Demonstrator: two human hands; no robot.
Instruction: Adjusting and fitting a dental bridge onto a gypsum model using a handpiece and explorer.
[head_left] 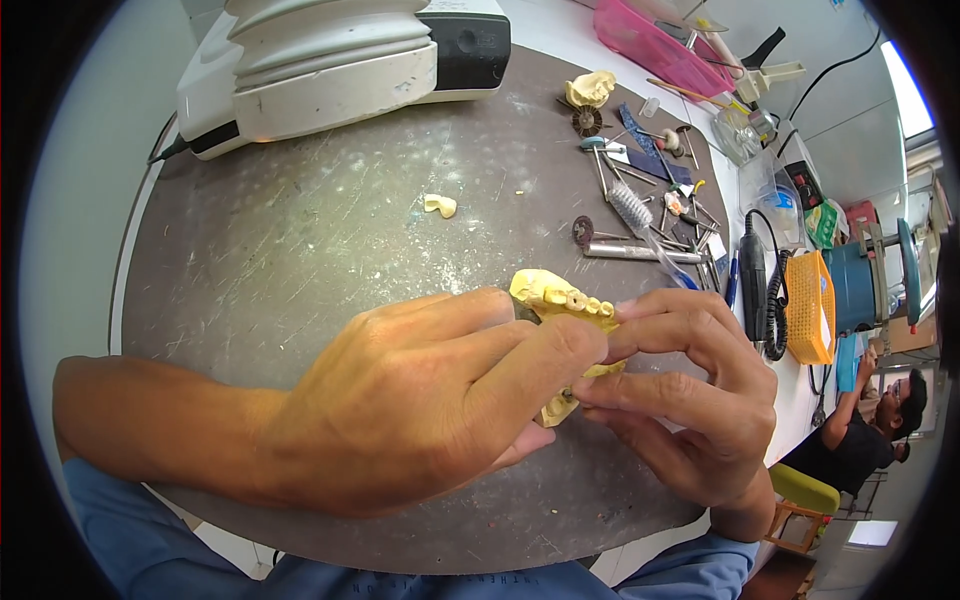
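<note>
Between my two hands is a pale yellow plaster dental model (pixel 540 287), with a row of teeth along its upper side. My left hand (pixel 440 390) is closed around it from the left, the fingers covering its middle. My right hand (pixel 690 390) pinches at its right side, fingertips on the teeth and near a small dark spot low on the model. Whether a small piece sits in the right fingertips is hidden. A small cream plaster fragment (pixel 440 206) lies apart on the dusty grey work board (pixel 280 250), beyond my left hand.
A white machine with a ribbed hose (pixel 335 80) stands at the back left. Rotary burs, a brush (pixel 630 207) and a metal rod (pixel 640 252) clutter the right. Farther right are a black handpiece (pixel 753 270), an orange basket (pixel 808 305), a pink tray (pixel 660 45) and a seated person (pixel 870 420).
</note>
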